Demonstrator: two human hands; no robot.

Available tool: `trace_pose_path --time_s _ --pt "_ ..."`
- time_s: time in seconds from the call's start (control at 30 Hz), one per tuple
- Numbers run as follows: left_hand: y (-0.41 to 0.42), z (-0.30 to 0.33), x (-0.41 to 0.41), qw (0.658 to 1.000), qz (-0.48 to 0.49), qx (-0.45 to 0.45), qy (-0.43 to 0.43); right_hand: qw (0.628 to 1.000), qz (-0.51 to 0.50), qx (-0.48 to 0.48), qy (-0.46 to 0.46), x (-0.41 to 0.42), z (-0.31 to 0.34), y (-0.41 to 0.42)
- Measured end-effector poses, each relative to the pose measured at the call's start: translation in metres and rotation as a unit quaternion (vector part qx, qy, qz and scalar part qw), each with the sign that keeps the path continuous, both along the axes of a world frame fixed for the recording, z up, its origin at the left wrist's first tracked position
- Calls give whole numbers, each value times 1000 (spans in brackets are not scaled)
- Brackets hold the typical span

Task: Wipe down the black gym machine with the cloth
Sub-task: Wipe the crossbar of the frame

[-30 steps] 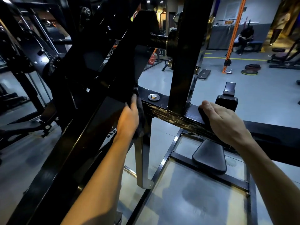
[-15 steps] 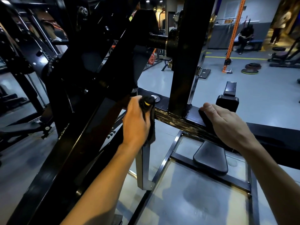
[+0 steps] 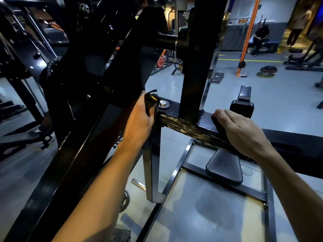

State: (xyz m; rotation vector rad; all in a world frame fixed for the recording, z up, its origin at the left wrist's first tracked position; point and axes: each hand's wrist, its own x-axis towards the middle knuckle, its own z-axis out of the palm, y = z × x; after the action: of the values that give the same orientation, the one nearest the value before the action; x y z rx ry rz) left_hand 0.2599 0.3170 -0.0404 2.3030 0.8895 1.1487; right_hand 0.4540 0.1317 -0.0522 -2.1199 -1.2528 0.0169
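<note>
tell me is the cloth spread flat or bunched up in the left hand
Bunched up. The dark cloth sits gathered in the left hand, which grips it against the black machine's crossbar.
</note>
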Motion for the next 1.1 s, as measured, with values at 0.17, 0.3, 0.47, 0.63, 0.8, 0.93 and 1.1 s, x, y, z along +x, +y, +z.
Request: trace_pose_path --time_s 0.17,0.3,0.47,0.63,0.8,0.93,1.1 --pt "-22 -4 13 978 27 178 105 1000 -4 2 -1 -1 1 0" --pt "-21 13 26 966 81 189 156 1000 0 0 -5 -3 2 -1" --pt "-25 47 46 944 86 176 267 1000 -7 -6 -5 -5 4 0" --pt "-16 39 31 963 8 103 251 1000 -8 -8 -4 -5 2 -2" --pt "-8 31 38 974 8 137 183 1000 -18 -17 1 -6 4 0" --pt "-10 14 10 986 -72 100 113 1000 -19 -16 -6 -7 3 -1" --pt "-35 -36 -35 996 25 -61 -56 1000 -24 -9 -15 -4 0 0"
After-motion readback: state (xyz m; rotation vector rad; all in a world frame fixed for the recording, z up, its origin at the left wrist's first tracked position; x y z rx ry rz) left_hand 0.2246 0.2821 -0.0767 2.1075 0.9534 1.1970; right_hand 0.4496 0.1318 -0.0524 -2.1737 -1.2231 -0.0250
